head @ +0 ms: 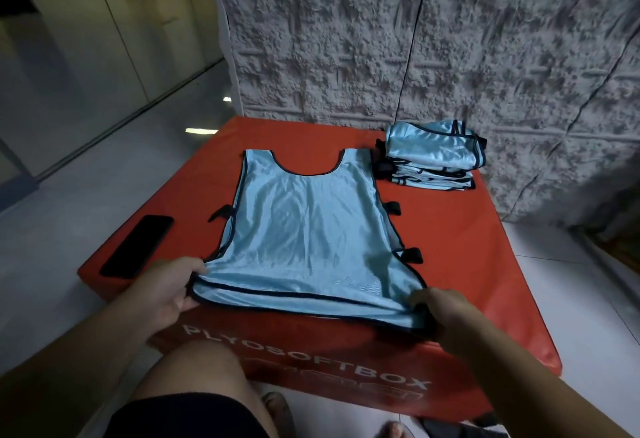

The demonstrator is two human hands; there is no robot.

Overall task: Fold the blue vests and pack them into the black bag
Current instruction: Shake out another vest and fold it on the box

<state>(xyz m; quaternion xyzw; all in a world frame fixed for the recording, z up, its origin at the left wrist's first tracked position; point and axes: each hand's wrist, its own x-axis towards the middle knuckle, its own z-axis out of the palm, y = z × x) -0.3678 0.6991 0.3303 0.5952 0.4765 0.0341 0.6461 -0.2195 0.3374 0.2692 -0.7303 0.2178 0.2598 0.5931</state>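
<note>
A pale tiled floor and a rough grey textured wall [450, 39] are seen behind a red soft box [460, 264] marked "PLYOSOFTBOX", which serves as the counter here; on its top a blue vest [304, 229] is spread flat, neck opening toward the wall, black side straps sticking out at both edges. The hem lies at the near edge of the box — its left corner is pinched by the left hand [169, 287], its right corner is gripped by the right hand [446, 313]; the fingers of both are curled round the black-trimmed fabric. At the far right corner of the box, near the wall, a stack of folded vests [433, 157] is set, just beside the spread vest's shoulder. A dark phone [138, 245] is laid at the left edge of the box, apart from the vest. The black bag cannot be picked out with certainty.

The step in hand is judged to be the start of a fold: the vest is laid out and smoothed, not yet doubled. The next move probably calls for the hem to be lifted by both corners together and carried toward the neckline, kept level so the slippery fabric is not skewed; packing is not yet begun.
</note>
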